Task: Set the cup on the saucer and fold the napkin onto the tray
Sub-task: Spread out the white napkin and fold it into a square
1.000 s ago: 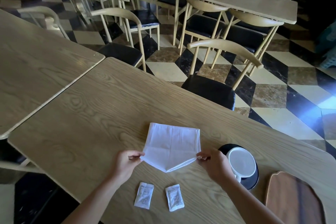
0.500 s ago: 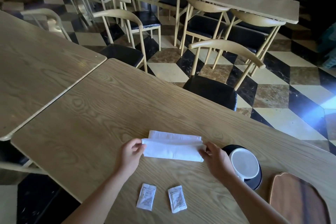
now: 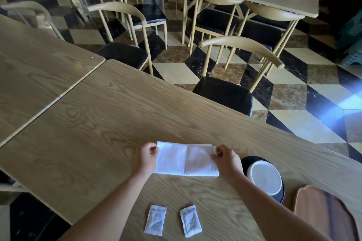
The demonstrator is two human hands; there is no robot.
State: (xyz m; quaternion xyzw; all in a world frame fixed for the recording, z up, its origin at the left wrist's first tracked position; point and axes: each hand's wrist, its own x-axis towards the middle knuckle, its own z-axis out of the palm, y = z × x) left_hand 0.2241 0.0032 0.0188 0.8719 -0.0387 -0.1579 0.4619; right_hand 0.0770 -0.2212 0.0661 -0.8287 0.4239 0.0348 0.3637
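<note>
A white napkin (image 3: 187, 159) lies folded into a flat rectangle on the wooden table (image 3: 109, 123). My left hand (image 3: 146, 158) pinches its far left corner and my right hand (image 3: 227, 160) pinches its far right corner. Just right of my right hand a white cup (image 3: 265, 179) sits on a black saucer (image 3: 252, 159). A brown wooden tray (image 3: 323, 213) lies at the table's near right, partly cut off by the frame.
Two small white sachets (image 3: 155, 220) (image 3: 191, 220) lie side by side near the front edge, between my forearms. A second table (image 3: 39, 64) butts against the left side. A chair (image 3: 235, 76) stands across the table, with more tables and chairs behind.
The near half of the napkin has been brought over onto the far half, turning it from a hanging sheet into a flat folded rectangle. Both hands moved forward to its far corners.
</note>
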